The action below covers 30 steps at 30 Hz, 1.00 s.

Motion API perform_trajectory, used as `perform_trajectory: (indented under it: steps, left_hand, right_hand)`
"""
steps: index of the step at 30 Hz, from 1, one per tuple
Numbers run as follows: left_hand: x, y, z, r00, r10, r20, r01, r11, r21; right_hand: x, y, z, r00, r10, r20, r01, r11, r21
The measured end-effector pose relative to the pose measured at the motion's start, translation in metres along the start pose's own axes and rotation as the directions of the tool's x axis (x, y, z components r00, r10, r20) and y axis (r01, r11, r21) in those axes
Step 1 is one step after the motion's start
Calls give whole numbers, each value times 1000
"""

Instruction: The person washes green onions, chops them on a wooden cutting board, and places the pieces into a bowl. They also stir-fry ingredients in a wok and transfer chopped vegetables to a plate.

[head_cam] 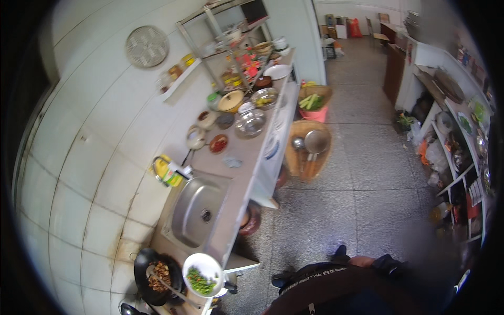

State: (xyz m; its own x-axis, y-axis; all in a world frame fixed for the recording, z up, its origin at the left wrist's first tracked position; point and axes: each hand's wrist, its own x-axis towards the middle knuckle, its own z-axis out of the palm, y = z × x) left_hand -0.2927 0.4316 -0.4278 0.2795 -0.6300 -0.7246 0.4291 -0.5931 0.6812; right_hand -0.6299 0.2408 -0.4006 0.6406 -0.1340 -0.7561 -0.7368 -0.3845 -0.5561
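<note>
My right hand [360, 261], below a dark sleeve, hangs low in front of my body. It is mostly hidden by my jacket, and its fingers cannot be made out. My left hand is out of view. Before me at the lower left sits a black wok [141, 267] with browned diced food [160, 275] in it. A metal spatula [173, 290] rests in the wok, its handle reaching over the counter. Beside the wok, a white bowl [191, 262] contains chopped green and red peppers [201, 280].
A steel sink [193, 212] is set in the counter, a yellow detergent bottle [167, 171] behind it. Pots, a glass bowl [251, 123] and jars stand farther along. On the floor, a wicker basket [293, 161] holds a ladle and strainer. Cluttered shelves [453, 157] line the right.
</note>
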Motion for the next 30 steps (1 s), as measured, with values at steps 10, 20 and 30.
perform_trajectory:
  steps: [10,20,30]
  left_hand:
    - [155,120,248,941,-88,326,-131,795,592]
    - [322,176,429,873,-246,422,-279,456,845]
    - [532,316,480,600,-567,564,-799,-469,377]
  right_hand:
    - [-85,109,-13,828,390,-403,-185,868,461]
    - [-106,225,-45,626,735,-262,-268,517,813]
    - [-100,372,-117,337,877,-344,-326,451,831]
